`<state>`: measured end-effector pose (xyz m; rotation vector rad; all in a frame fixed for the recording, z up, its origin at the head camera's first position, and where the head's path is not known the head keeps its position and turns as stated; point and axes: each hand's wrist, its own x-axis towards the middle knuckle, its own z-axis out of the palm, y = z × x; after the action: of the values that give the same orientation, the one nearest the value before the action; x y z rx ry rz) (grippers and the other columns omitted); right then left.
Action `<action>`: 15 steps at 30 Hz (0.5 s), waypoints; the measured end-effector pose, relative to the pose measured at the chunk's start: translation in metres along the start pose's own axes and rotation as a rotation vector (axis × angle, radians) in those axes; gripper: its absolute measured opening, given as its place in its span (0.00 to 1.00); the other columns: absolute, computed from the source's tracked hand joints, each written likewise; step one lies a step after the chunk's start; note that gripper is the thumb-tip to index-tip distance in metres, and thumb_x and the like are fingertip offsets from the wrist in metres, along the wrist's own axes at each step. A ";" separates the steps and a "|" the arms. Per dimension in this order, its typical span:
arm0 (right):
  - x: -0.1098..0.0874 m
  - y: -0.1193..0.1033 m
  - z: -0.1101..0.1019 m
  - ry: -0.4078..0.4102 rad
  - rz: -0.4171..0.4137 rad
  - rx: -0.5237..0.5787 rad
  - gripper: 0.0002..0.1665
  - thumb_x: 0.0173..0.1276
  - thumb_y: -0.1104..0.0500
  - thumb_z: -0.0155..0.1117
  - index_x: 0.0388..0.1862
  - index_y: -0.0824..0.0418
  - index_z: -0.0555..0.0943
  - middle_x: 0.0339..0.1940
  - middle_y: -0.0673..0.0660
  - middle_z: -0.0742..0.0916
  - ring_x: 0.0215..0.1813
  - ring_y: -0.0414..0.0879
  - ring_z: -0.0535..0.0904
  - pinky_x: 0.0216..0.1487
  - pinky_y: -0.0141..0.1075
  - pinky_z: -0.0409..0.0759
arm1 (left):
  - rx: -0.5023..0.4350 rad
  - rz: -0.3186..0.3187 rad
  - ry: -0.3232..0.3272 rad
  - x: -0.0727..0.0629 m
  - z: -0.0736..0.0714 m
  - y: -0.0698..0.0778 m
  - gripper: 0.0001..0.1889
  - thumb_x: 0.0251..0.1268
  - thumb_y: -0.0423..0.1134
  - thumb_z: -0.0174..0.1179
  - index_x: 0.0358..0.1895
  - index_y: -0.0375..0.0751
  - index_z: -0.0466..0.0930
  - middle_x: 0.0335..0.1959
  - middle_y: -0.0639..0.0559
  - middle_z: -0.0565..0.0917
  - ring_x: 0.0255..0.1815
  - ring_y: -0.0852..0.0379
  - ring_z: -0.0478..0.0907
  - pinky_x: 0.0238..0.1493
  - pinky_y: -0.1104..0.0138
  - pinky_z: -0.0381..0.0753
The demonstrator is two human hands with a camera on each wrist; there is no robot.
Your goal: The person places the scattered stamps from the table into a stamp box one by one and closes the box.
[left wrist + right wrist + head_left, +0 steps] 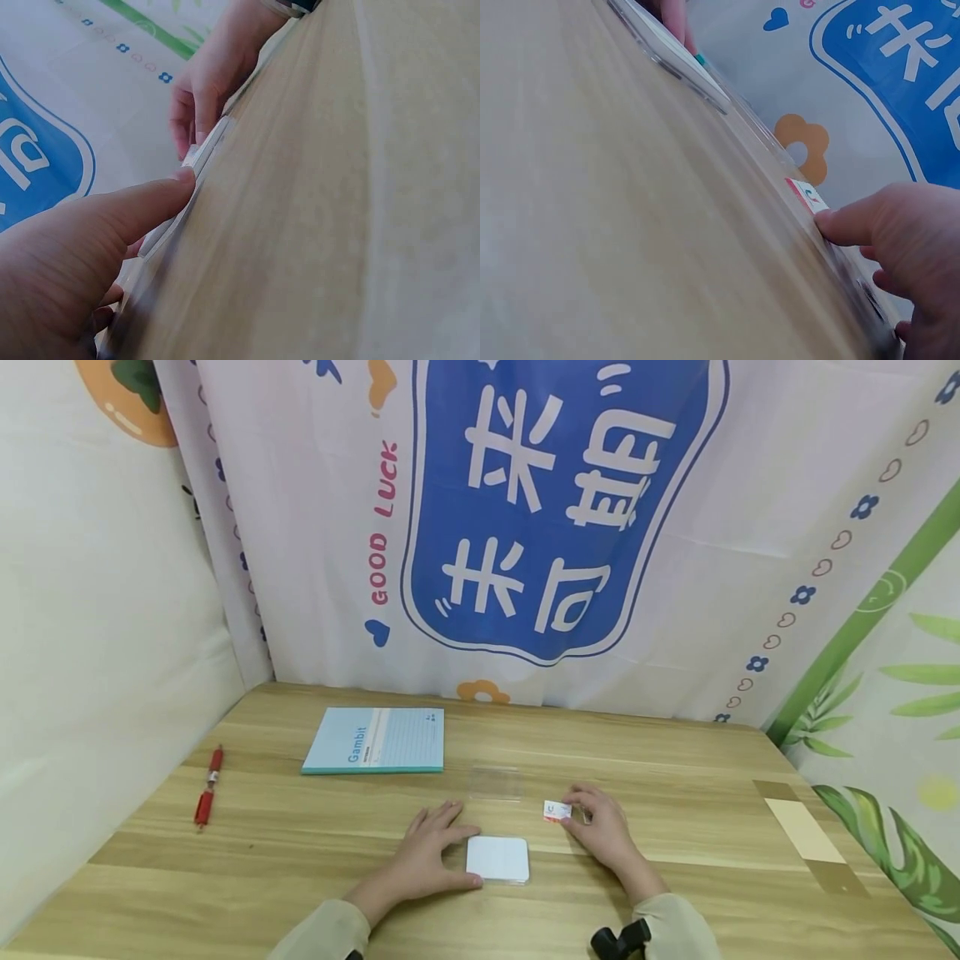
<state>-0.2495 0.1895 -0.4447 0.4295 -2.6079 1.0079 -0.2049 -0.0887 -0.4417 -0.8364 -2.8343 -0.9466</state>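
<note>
A stack of white rounded-corner cards lies in a shallow clear plastic case on the wooden table. My left hand holds it at the left side, thumb at the near corner and index finger at the far one. In the left wrist view the left thumb presses against the stack's edge. To the right, my right hand pinches a small flat white-and-red piece, printed on its face. The right wrist view shows the thumb on this small piece; the fingers behind are partly hidden.
A clear plastic lid lies just beyond the card stack. Farther back is a light blue notebook; a red pen lies at the far left. Tape strips mark the table's right side. Printed cloth hangs behind and at both sides.
</note>
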 end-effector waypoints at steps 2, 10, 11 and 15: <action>0.000 -0.002 0.001 0.015 -0.026 -0.030 0.13 0.45 0.64 0.68 0.34 0.61 0.80 0.47 0.60 0.78 0.52 0.59 0.68 0.53 0.54 0.57 | 0.005 -0.007 -0.001 0.000 0.000 0.000 0.38 0.37 0.67 0.57 0.52 0.46 0.73 0.62 0.39 0.58 0.64 0.44 0.47 0.59 0.47 0.36; 0.000 -0.008 0.001 0.016 -0.035 -0.091 0.15 0.44 0.65 0.68 0.35 0.60 0.80 0.29 0.50 0.79 0.35 0.46 0.71 0.39 0.43 0.66 | 0.005 0.002 0.007 0.000 -0.001 0.001 0.38 0.38 0.66 0.58 0.52 0.45 0.73 0.61 0.38 0.59 0.63 0.43 0.48 0.59 0.47 0.36; 0.000 -0.008 0.001 0.008 -0.026 -0.081 0.15 0.45 0.66 0.68 0.35 0.60 0.80 0.26 0.49 0.78 0.31 0.44 0.70 0.36 0.39 0.67 | 0.005 0.003 0.007 0.000 -0.001 0.001 0.38 0.38 0.66 0.58 0.52 0.45 0.73 0.61 0.38 0.59 0.63 0.43 0.48 0.59 0.47 0.36; 0.000 -0.009 0.002 -0.022 0.003 -0.024 0.15 0.45 0.69 0.67 0.36 0.62 0.79 0.21 0.47 0.74 0.23 0.39 0.67 0.24 0.31 0.67 | 0.001 0.003 0.004 -0.001 -0.001 0.000 0.38 0.38 0.66 0.58 0.52 0.45 0.73 0.61 0.38 0.59 0.63 0.43 0.48 0.59 0.47 0.36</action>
<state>-0.2468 0.1817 -0.4405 0.4334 -2.6385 0.9770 -0.2043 -0.0895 -0.4410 -0.8378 -2.8295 -0.9446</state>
